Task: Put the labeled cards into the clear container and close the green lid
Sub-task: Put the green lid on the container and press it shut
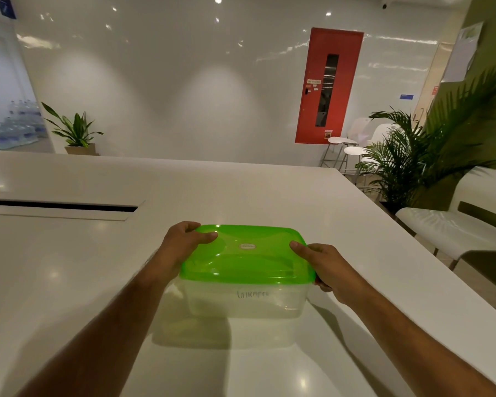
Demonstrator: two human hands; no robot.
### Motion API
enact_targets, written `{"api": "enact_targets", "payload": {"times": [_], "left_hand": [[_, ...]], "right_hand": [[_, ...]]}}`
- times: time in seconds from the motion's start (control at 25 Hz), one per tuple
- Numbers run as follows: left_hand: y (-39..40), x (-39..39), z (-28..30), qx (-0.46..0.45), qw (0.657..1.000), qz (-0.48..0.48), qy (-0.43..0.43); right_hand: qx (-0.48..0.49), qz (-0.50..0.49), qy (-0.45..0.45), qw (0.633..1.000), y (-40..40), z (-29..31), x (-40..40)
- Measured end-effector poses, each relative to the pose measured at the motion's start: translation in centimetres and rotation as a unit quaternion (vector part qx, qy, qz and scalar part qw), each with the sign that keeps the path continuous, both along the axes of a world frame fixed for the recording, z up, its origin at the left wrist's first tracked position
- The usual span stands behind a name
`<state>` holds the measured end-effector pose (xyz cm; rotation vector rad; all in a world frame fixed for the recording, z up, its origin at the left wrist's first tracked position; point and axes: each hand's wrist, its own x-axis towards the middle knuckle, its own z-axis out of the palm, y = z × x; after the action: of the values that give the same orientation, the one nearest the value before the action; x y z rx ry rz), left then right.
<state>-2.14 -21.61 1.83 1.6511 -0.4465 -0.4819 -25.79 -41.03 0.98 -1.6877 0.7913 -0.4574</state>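
Note:
A clear plastic container (246, 300) stands on the white table (312, 202) in front of me, with faint handwriting on its front wall. The green lid (245, 255) lies on top of it and covers the opening. My left hand (182, 243) grips the lid's left edge, thumb on top and fingers curled over the far corner. My right hand (325, 266) grips the right edge, thumb on the lid and fingers wrapped under the rim. The cards cannot be made out through the cloudy wall.
A long dark slot (60, 206) runs across the table at the left. The table's right edge slants past white benches (453, 230) and a palm plant (430, 156). A red door (327, 84) is in the far wall.

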Motion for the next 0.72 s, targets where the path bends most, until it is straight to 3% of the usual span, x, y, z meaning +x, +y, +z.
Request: {"api": "enact_targets", "payload": {"times": [0.24,0.56,0.72], "left_hand": [[1.5,-0.6,-0.4,-0.008,0.999,-0.01,0.035],[5.2,-1.8,-0.4,0.129,0.99,-0.018,0.044],[6.4,-2.2,0.1,0.177,0.981,-0.069,0.045]], "right_hand": [[-0.009,-0.029,-0.03,0.999,0.9,0.1,-0.4],[-0.006,-0.012,0.011,1.0,1.6,0.4,-0.9],[0.0,-0.002,0.03,1.0,2.2,0.4,-1.4]]}}
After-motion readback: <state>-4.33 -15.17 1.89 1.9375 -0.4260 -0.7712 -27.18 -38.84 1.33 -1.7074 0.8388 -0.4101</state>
